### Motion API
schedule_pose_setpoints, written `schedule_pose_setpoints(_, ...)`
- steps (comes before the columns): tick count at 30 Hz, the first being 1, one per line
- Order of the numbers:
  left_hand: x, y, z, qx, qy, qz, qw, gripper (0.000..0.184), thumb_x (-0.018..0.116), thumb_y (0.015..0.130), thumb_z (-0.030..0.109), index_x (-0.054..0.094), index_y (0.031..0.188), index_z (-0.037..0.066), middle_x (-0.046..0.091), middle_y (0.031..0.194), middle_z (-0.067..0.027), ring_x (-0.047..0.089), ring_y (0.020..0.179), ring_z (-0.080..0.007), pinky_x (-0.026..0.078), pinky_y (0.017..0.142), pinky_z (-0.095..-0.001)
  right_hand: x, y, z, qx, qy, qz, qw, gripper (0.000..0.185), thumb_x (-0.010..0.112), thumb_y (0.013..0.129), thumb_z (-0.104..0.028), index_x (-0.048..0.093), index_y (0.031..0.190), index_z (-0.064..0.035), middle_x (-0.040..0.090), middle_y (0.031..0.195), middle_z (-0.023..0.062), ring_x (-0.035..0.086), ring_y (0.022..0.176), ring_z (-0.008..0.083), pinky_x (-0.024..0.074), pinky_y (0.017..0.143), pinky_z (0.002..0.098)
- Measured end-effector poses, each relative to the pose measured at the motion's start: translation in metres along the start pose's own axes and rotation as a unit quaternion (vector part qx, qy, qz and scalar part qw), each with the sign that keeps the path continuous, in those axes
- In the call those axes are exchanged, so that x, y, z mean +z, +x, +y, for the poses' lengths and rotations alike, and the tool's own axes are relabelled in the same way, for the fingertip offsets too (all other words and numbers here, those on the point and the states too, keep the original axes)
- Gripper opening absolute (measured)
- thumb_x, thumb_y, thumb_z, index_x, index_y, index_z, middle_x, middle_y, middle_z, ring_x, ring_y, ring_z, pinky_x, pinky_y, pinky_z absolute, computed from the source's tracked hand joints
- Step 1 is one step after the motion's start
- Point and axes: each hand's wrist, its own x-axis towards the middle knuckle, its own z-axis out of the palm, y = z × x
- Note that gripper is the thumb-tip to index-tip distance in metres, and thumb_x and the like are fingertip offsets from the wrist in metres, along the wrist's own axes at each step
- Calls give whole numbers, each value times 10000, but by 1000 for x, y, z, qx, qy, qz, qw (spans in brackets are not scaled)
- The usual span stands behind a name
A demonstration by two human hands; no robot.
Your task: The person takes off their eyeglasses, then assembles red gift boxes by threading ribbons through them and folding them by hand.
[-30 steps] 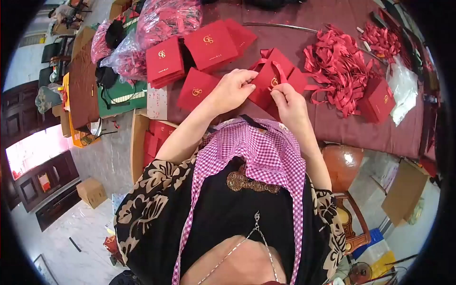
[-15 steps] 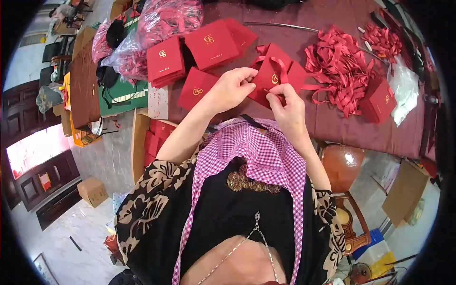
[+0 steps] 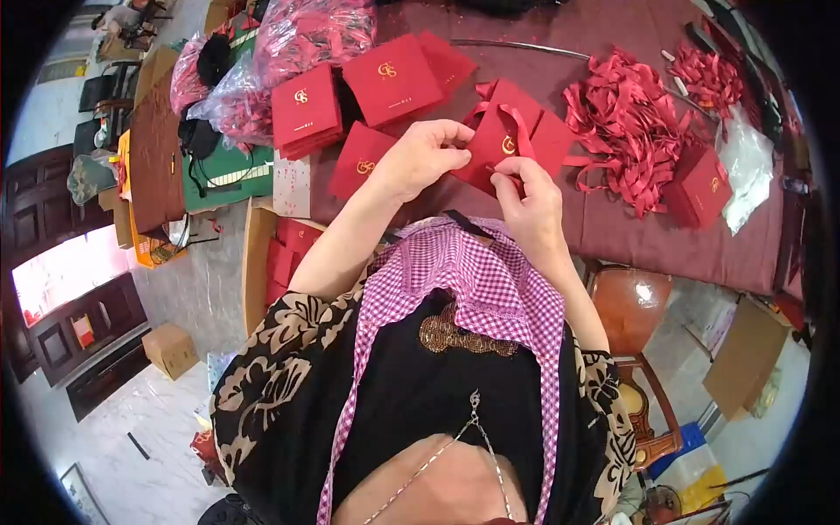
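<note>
A small red paper gift bag (image 3: pixel 496 104) with a gold logo lies under my hands, tilted on the table. A red ribbon (image 3: pixel 523 136) loops across its face and runs down to my right hand. My left hand (image 3: pixel 424 160) is closed at the bag's left edge, thumb and forefinger pinching there. My right hand (image 3: pixel 531 199) pinches the lower end of the ribbon against the bag's lower part; its fingertips partly hide the ribbon's end. Beside my left wrist lies another red bag (image 3: pixel 357 150), partly covered by the hand.
Stacked red bags (image 3: pixel 306 107) and a larger red stack (image 3: pixel 390 79) stand behind on the left. Plastic-wrapped red bundles (image 3: pixel 315 35) lie farther back. Right of my hands are a heap of red ribbons (image 3: pixel 626 131), a red bag block (image 3: pixel 698 188) and clear plastic (image 3: pixel 746 166).
My left hand has shifted very slightly, its fingers a little less bent at the bag's edge. My right hand keeps its pinch on the ribbon; the bag is nearly unmoved.
</note>
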Motion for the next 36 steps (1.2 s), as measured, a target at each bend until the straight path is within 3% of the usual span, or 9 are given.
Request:
schedule_pose_setpoints(6,-2,2,-5,-19,-73,-9,997,289,592,797,-46,601,1085,-63,654,919,-74,610,785,-98,499,732,-223,0,0,1,17,-16,-12,1000,120,653,784,-56,601,886,-21,644,850,133,611,787,319,476,721,399)
schedule_pose_setpoints(19,-1,3,-5,-21,-66,4,998,304,599,793,-55,594,1096,-74,647,931,-72,605,815,-102,495,740,-226,3,-1,6,-17,-20,7,1000,126,638,798,-51,604,916,-25,639,878,135,610,799,320,475,727,393)
schedule_pose_setpoints(30,4,4,-6,26,83,5,996,279,603,788,-13,630,1061,-64,650,877,-50,573,788,-92,477,720,-244,6,3,8,-9,-3,9,1000,154,636,789,-38,601,939,-37,627,884,122,588,821,307,463,743,393)
schedule_pose_setpoints(34,4,7,-8,44,129,11,991,283,606,782,-1,625,1053,-77,651,859,-67,575,781,-99,481,715,-257,9,5,13,-75,-50,27,996,139,642,788,-41,600,921,-39,623,872,122,581,810,302,451,722,389)
schedule_pose_setpoints(36,6,5,-3,17,160,-13,987,288,598,829,9,607,1110,-52,619,939,-19,551,853,-78,464,772,-227,10,6,13,-86,-65,36,994,133,645,787,-42,599,911,-38,621,866,123,580,800,300,447,713,388)
